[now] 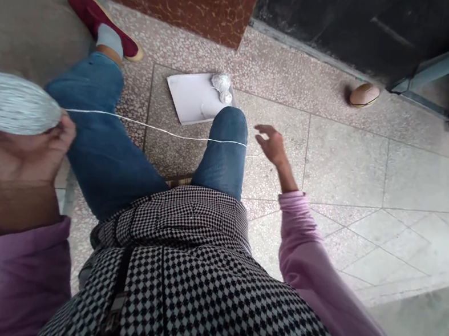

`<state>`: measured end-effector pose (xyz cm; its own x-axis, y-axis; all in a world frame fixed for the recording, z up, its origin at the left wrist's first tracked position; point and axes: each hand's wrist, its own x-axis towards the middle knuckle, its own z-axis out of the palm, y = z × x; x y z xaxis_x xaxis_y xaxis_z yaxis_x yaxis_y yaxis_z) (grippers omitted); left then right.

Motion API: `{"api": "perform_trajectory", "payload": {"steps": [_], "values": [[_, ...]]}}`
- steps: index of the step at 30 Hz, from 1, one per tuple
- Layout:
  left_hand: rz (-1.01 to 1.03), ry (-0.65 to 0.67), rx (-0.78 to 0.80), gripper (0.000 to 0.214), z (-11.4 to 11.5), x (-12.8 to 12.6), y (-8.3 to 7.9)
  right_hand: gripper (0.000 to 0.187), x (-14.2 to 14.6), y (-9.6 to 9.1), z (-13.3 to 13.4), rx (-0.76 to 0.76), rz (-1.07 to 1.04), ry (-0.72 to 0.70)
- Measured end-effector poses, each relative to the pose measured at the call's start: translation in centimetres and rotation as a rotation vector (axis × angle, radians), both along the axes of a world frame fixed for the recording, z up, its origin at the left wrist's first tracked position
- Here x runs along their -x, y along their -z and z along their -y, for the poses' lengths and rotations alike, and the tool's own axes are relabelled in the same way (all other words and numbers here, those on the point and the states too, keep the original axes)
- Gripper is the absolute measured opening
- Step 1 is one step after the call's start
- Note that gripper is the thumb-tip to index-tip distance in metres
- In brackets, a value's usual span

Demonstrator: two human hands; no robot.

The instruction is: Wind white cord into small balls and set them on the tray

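Left hand clamped under a ball of white string, raised at left. String strand runs taut across both knees to right hand, fingers apart. Beyond, white paper on the floor.

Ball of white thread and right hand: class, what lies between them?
In the head view, a taut white strand runs from ball toward right hand, crossing both jeans-clad knees.
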<state>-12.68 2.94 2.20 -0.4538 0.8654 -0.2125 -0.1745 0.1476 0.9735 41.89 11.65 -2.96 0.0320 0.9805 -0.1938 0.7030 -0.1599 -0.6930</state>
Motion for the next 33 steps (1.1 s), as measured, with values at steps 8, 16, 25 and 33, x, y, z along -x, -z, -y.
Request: {"api": "perform_trajectory", "payload": {"steps": [8,16,25,33], "values": [[0.237,0.081,-0.006,0.13,-1.7,-4.0,3.7,0.023,26.5,0.3,-0.9,0.089,-0.66,-0.484],[0.15,0.094,0.012,0.102,-2.9,-7.3,9.4,0.048,24.1,-1.5,8.0,0.32,-0.68,-0.572],[0.194,0.443,0.136,0.08,-0.5,-11.9,10.5,0.058,19.5,-2.7,-0.5,0.099,-0.524,-0.359],[0.23,0.682,0.133,0.084,1.0,-12.1,7.9,0.074,20.3,1.3,3.0,0.311,-0.616,-0.231]]}}
